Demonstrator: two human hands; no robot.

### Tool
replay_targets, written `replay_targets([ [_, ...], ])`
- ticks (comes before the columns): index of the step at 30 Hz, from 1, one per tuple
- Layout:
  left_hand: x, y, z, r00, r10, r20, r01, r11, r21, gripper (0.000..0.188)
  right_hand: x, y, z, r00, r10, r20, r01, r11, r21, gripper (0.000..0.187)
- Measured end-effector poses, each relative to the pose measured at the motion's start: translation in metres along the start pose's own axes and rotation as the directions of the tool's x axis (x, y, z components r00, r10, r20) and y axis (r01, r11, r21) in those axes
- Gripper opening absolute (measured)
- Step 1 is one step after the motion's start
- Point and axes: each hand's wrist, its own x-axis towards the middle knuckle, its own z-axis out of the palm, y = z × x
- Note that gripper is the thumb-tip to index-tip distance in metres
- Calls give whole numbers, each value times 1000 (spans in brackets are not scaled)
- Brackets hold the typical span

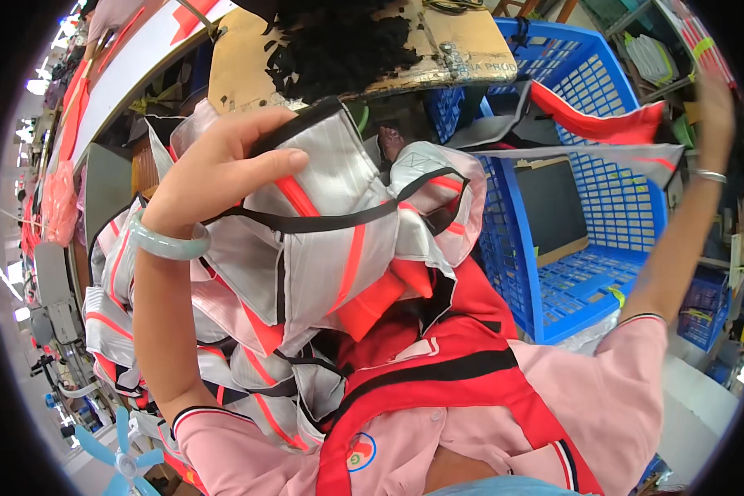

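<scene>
Head view: one silver panel (339,165) pinched in your left hand (211,165), at its upper left edge.
Keep that pinch close to the black binding (310,117) and let the loose folds hang untwisted. Below your grip spreads one heap of silver-and-red pieces (260,364); right of it stand two blue baskets, one large (510,244), one smaller (704,310) and farther out. Your right hand (713,116), far right of the grip, is blurred; whether it holds anything, I cannot tell.

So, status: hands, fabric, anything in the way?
Left hand gripping black-edged grey fabric, creased, red-striped. Right hand raised at far right, blurred, grip unclear. Possible obstruction: grey-and-red piece across blue basket.
</scene>
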Motion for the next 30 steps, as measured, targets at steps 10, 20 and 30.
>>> replay_targets([
  [10, -15, -23, -1, 987, -26, 161, 53, 985, -164, 34, 106, -401, -33, 852, -423, 310, -267, 160, 950, 60],
  [20, 3, -72, 4, 974, 71, -214, -2, 951, 308, 34, 60, -322, -190, 886, -385, 258, -167, 254, 953, 29],
  [30, 3, -1, 51, 918, 340, -207, -281, 922, 267, 25, 58, -468, -170, 894, -444, 55, -194, -273, 942, 24],
])
